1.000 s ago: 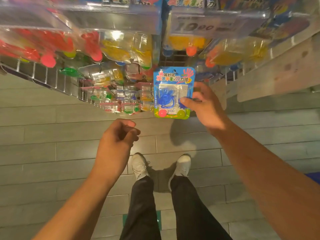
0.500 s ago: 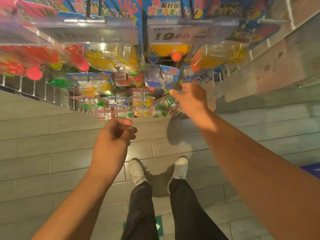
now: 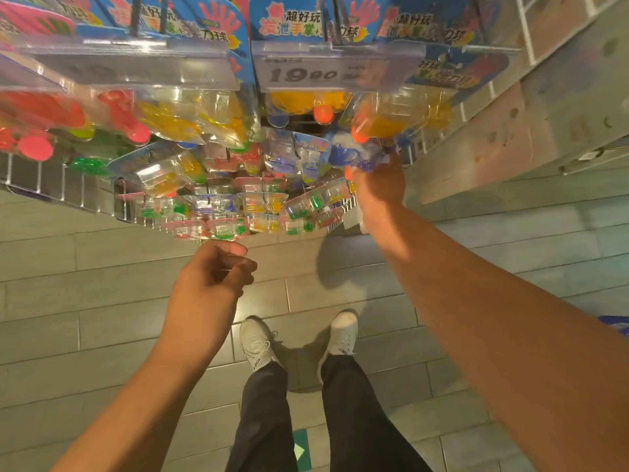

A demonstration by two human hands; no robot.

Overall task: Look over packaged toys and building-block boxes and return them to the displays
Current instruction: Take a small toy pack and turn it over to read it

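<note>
My right hand (image 3: 377,185) reaches up into the hanging rack and grips a blister pack with a blue sticky-hand toy (image 3: 354,155), pressed in among the other packs below the yellow ones. The pack is seen edge-on and partly hidden by neighbours. My left hand (image 3: 211,277) hangs lower, loosely curled with nothing in it, just under the bottom row of small clear packs (image 3: 224,226).
Rows of packaged sticky-hand toys (image 3: 190,120) hang from hooks on a wire grid (image 3: 51,185). A clear price strip reading 19.90 (image 3: 303,74) runs across the top. A wooden display side (image 3: 544,107) stands to the right. Grey plank floor and my white shoes (image 3: 258,342) are below.
My right hand has lifted the blue toy pack from in front of the rack up and in among the hanging packs. The view has tilted closer to the display. My left hand stayed put.
</note>
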